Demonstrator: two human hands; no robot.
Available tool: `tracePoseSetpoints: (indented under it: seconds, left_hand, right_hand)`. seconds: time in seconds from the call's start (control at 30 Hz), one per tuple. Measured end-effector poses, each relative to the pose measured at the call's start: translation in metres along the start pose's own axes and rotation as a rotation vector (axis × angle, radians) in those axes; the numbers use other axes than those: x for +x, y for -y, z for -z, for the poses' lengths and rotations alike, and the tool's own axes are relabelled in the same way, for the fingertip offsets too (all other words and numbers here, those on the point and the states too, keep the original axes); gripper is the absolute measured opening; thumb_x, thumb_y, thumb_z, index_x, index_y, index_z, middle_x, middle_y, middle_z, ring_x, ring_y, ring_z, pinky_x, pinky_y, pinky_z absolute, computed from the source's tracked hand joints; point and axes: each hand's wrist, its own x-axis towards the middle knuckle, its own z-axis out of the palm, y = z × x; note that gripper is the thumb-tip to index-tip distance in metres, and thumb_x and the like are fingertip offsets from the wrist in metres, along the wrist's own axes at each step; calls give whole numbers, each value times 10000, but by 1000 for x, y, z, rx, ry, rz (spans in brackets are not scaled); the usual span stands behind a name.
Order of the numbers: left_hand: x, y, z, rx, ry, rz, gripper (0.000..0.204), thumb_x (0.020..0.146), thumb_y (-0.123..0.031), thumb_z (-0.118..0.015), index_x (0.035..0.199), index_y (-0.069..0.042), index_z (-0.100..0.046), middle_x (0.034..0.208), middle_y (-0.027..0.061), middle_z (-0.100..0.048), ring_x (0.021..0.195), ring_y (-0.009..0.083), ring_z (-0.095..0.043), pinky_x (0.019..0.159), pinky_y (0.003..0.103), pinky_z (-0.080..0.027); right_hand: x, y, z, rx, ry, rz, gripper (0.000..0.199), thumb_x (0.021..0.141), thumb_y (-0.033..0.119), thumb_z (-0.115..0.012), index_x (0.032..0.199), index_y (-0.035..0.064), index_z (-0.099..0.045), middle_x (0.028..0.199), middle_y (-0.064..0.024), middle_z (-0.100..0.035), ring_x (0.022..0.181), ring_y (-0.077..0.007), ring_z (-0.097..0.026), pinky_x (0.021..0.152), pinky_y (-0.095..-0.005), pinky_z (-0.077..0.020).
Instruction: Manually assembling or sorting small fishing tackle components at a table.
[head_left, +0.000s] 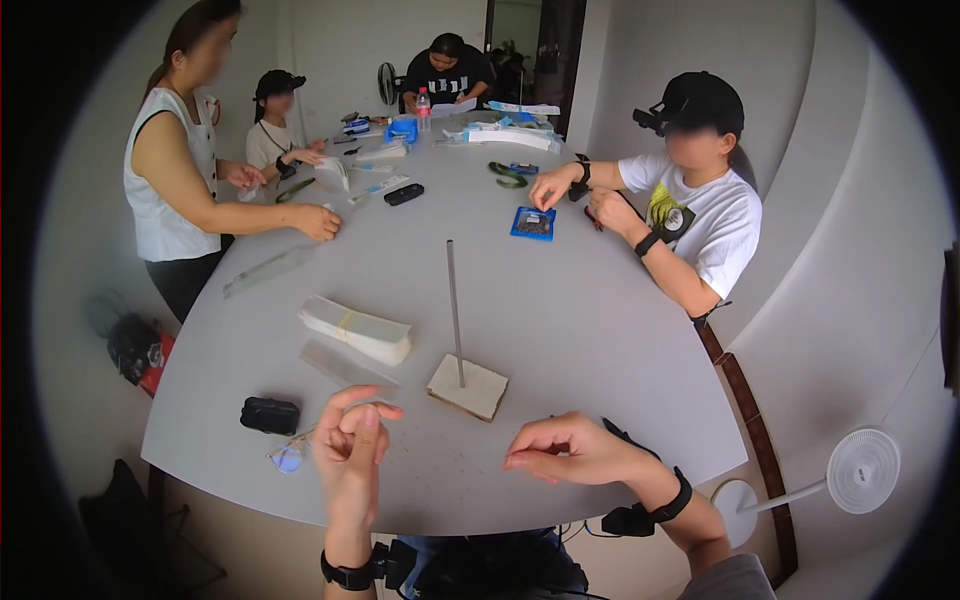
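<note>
My left hand (350,455) is raised over the table's near edge, palm turned inward, fingers loosely bent and apart, with nothing visible in it. To its right my right hand (575,452) hovers with thumb and fingertips pinched together; anything between them is too small to make out. Beyond and between both hands stands a thin metal rod (455,315), upright in a pale rectangular block (468,386) with a rough brown edge. A banded stack of clear plastic sleeves (356,329) lies left of the block. Nearer me is a loose transparent strip (345,362).
A black case (270,415) and glasses (288,456) lie left of my left hand. Small dark crumbs dot the grey table (620,330). Co-workers sit or stand around it; one on the right touches a blue packet (533,224). A white fan (862,470) stands right.
</note>
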Motion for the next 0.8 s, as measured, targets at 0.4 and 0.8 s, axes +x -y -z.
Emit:
tracePoseSetpoints:
  seconds: [0.4, 0.8]
  left_hand:
    - [2, -7, 38, 388, -174, -149, 139, 924, -123, -564, 1032, -35, -562, 803, 50, -662, 539, 12, -351, 509, 165, -282]
    - [1, 6, -14, 754, 261, -113, 128, 866, -7, -572, 982, -22, -625, 793, 27, -647, 585, 57, -449, 525, 197, -366]
  right_hand:
    - [-35, 7, 38, -254, -259, -54, 74, 892, 75, -602, 885, 12, -639, 672, 9, -592, 536, -51, -535, 488, -196, -377]
    - [-9, 16, 19, -619, -172, 84, 94, 860, 121, -629, 843, 29, -616, 561, -87, -540, 461, -176, -499, 471, -277, -366]
